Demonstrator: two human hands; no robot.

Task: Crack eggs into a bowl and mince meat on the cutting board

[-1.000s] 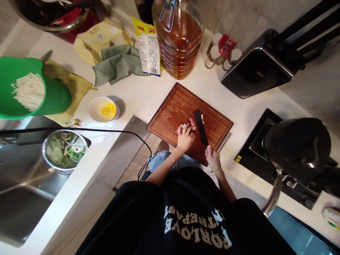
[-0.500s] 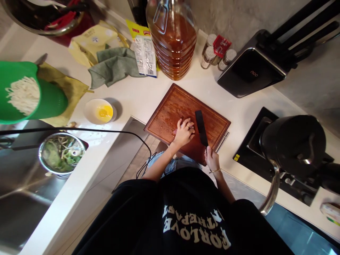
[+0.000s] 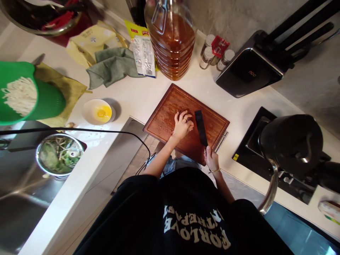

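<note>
A wooden cutting board (image 3: 166, 113), wet and dotted with small bits, lies at the counter's front edge. Over its middle, my left hand (image 3: 182, 126) has its fingers curled around a small purplish piece of food (image 3: 188, 120); most of that piece is hidden by the fingers. My right hand (image 3: 211, 158) grips the handle of a black kitchen knife (image 3: 200, 127). The broad blade points away from me over the right part of the board, just right of my left fingertips and apart from them.
Left are a bowl with egg (image 3: 90, 109), a green basket of white strips (image 3: 50, 102) and a sink (image 3: 16, 212) holding a strainer with greens (image 3: 60, 154). Behind stand an oil jug (image 3: 172, 46) and spice jars (image 3: 206, 58). Right are a knife block (image 3: 247, 74) and black pot (image 3: 292, 141).
My left hand has shifted slightly away from me and its fingers have lifted and curled more around the purplish piece. The knife and my right hand stay almost in place.
</note>
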